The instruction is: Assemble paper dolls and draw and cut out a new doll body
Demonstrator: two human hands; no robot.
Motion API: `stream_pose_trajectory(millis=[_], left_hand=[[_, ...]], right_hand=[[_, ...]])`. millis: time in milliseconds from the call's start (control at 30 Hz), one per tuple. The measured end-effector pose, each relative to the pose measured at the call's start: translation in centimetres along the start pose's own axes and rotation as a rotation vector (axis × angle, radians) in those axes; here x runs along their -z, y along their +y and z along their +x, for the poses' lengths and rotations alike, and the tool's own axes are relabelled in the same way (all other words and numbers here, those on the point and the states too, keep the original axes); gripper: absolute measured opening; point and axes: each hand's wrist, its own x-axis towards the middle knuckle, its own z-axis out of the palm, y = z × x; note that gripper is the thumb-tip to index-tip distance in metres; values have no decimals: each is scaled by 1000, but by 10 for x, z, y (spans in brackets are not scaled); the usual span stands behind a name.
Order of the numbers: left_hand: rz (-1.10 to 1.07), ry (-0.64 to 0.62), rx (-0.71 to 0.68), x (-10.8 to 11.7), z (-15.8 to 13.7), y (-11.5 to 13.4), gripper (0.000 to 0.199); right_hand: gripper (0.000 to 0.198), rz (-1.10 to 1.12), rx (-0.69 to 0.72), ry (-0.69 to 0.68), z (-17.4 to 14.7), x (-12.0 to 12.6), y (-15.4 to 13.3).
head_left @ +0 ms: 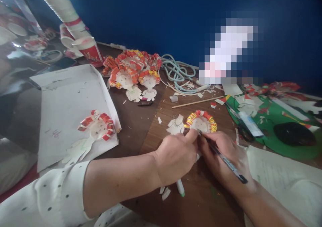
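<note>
My right hand [223, 156] is closed around a black-and-clear pen [230, 166], its tip at the lower part of a paper-cup doll [200, 122]. The doll has a pale round face and red and yellow curled strips around it. My left hand [177, 154] has its fingers curled in and pinches the doll's lower edge; the fingertips and the part they cover are hidden. A cut white paper piece [176, 124] lies just left of the doll. Under my left wrist a white marker [180, 188] with a green end sticks out.
Several finished-looking dolls [136, 69] are heaped at the back, near a red paper cup [89, 50] and a pale blue cable [176, 71]. Another doll [98, 129] lies on a white box lid [67, 102] at left. A black mouse [294, 133] rests on a green mat [271, 141] at right.
</note>
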Motion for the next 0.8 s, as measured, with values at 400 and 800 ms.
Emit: stream_pose_trajectory(millis=[400, 800], left_hand=[[7, 27, -5, -1, 0, 0, 27], [5, 3, -11, -1, 0, 0, 26]], right_hand=[[17, -14, -7, 15, 0, -1, -1], [20, -9, -11, 9, 2, 0, -1]])
